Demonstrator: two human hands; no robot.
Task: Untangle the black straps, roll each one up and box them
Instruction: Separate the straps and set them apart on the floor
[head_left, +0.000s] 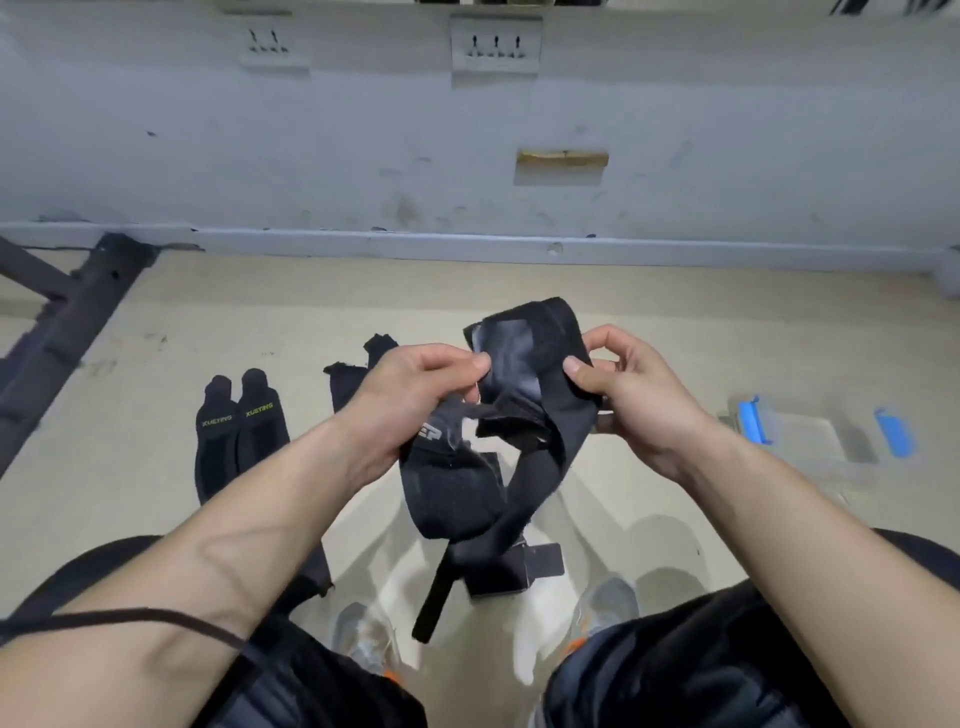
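A tangle of black straps (470, 483) hangs in the air above the floor, held up between both hands. My left hand (415, 400) pinches a shiny black flap of it with thumb and fingers. My right hand (623, 395) pinches a wide black band at the top right of the tangle. One narrow strap end (436, 603) dangles down toward my shoes. Two black straps with yellow lettering (236, 431) lie flat side by side on the floor to the left. Another black strap (345, 379) lies behind my left hand, partly hidden.
A clear plastic box with blue latches (810, 431) sits on the floor at the right. A black metal frame (57, 332) runs along the left. A grey wall with sockets (496, 47) stands ahead. A black piece (540, 564) lies on the floor by my shoes.
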